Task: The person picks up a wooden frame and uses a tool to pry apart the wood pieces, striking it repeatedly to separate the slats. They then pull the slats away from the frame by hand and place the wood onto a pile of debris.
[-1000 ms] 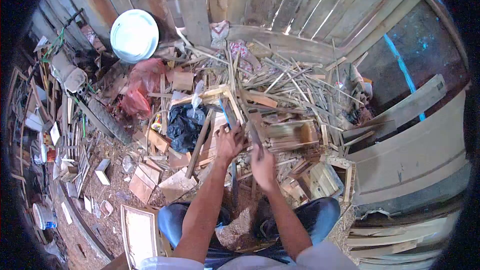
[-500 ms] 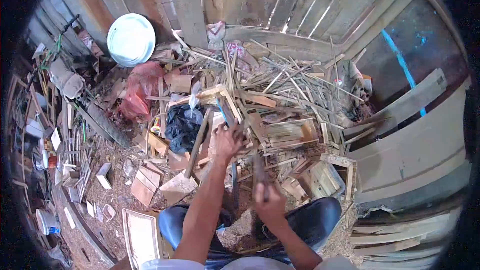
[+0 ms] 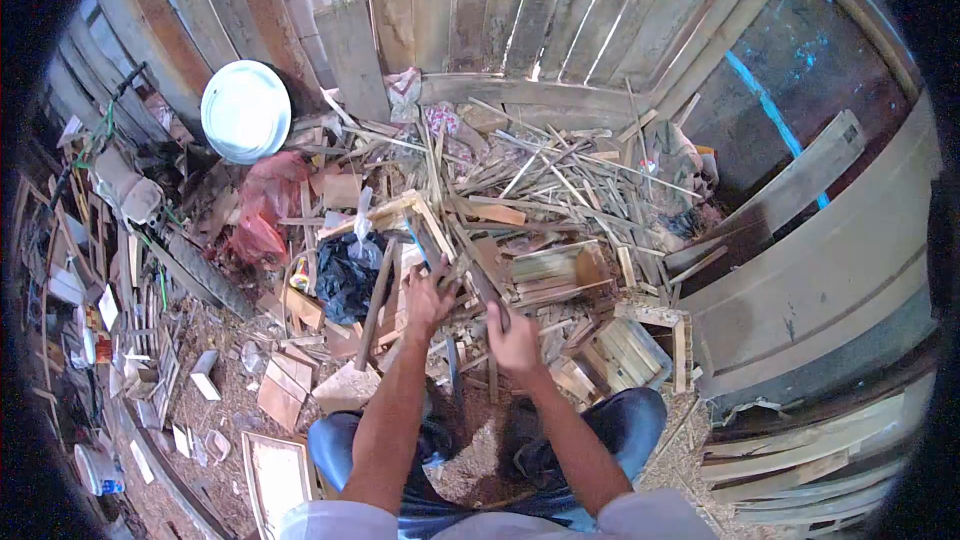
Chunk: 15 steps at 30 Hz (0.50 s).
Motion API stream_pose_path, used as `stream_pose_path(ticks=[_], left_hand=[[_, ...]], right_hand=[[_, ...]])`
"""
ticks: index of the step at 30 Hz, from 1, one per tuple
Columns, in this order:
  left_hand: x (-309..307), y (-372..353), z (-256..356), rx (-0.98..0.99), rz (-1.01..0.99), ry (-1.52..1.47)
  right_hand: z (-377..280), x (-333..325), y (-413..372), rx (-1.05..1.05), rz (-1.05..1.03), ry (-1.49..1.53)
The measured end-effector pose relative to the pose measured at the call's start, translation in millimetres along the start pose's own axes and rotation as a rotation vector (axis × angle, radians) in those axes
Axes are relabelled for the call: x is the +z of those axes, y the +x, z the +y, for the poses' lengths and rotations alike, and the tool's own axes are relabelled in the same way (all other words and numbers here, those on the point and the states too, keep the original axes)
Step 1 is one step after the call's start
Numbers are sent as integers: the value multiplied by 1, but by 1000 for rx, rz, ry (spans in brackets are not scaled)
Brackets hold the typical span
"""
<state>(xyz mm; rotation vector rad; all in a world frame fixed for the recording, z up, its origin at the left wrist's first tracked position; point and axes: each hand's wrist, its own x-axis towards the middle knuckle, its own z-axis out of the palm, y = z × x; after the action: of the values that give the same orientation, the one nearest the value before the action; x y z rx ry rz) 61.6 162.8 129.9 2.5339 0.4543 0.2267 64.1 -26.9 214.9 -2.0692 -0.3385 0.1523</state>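
Note:
My left hand point(image 3: 428, 302) is at the near edge of a wooden frame point(image 3: 432, 225), its fingers bent around something too small to make out. Just to the right, my right hand point(image 3: 514, 340) is closed on a dark, long tool point(image 3: 484, 285), which slants up and to the left, its far end near my left fingertips. A blue strip shows inside the frame. Left of it lies a black plastic bag point(image 3: 347, 275). A slatted wooden box point(image 3: 560, 270) sits to the right of the tool.
Thin sticks point(image 3: 560, 175) are heaped behind the frame. A white round lid point(image 3: 246, 112) leans at the back left, above a red plastic bag point(image 3: 268, 215). Another slatted box point(image 3: 625, 352) is near my right knee. Large boards point(image 3: 820, 280) stand at the right.
My right hand has moved up, and the tool now slants up-left, closer to my left hand. The view has shifted, so the surroundings sit slightly farther left.

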Motion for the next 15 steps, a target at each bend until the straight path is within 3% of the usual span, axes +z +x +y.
stream_pose_path(ticks=[4, 7, 10, 12, 14, 15], left_hand=[[1, 9, -9, 9, 62, 41], [11, 1, -9, -13, 45, 71], [16, 1, -14, 30, 117, 20], [18, 0, -14, 8, 105, 21], [15, 2, -15, 19, 71, -4], [9, 4, -9, -19, 13, -31]], right_hand=[[4, 34, 34, -120, 64, -67], [-16, 9, -21, 2, 16, -53], [-28, -21, -88, -84, 62, -79], [-41, -30, -106, 193, 11, -3], [-27, -1, -83, 42, 107, 75], [-14, 14, -59, 29, 61, -20]])
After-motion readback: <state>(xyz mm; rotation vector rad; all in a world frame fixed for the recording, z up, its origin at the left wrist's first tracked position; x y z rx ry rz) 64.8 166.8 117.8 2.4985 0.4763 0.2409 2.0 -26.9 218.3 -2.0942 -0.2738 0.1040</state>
